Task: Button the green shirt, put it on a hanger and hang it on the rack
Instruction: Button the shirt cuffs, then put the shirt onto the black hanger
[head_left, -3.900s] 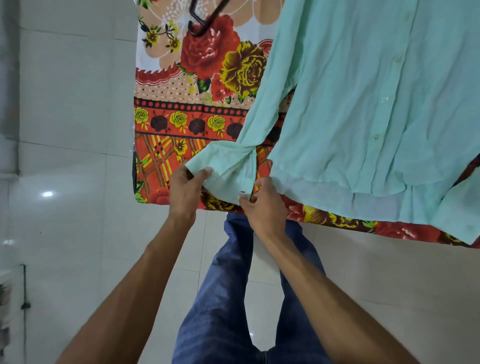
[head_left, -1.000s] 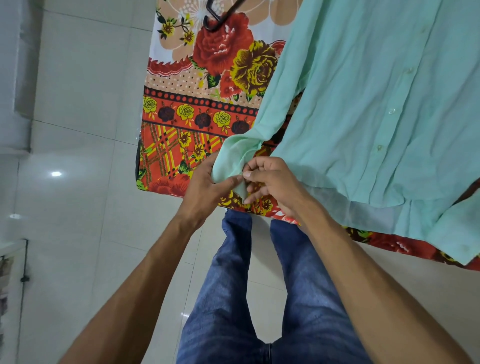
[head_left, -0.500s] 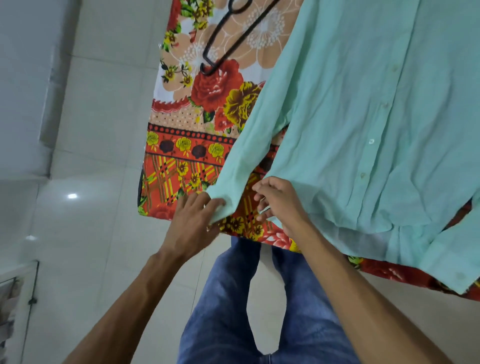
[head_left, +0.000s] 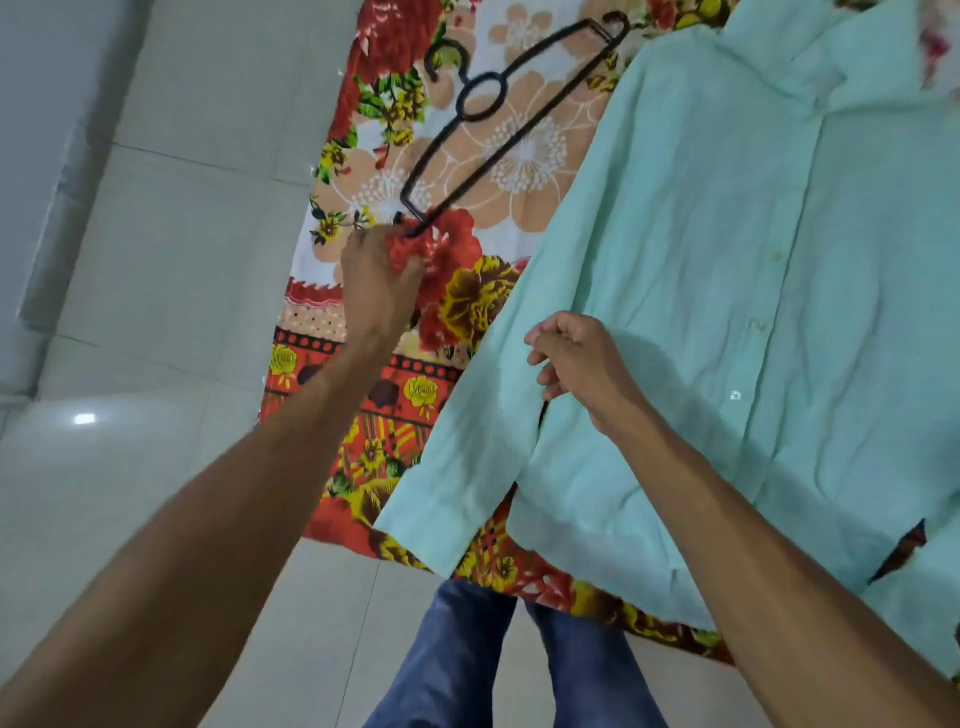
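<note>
The light green shirt (head_left: 727, 312) lies flat, front up, on a floral cloth; its button placket runs down the right side and its left sleeve stretches toward me. A black hanger (head_left: 519, 134) lies on the cloth, left of the shirt's shoulder. My left hand (head_left: 379, 280) is stretched forward, its fingertips pinched on the hanger's near corner. My right hand (head_left: 582, 364) hovers over the sleeve near the shirt's side, fingers curled, holding nothing.
The red and yellow floral cloth (head_left: 415, 405) covers a raised surface whose near edge hangs just in front of my legs in blue jeans (head_left: 457, 665). Pale glossy floor tiles (head_left: 156, 260) fill the left side. No rack is in view.
Both hands have let go of the sleeve cuff. My left hand moved forward to the hanger's near end. My right hand lifted off the cuff and drifted right over the sleeve.
</note>
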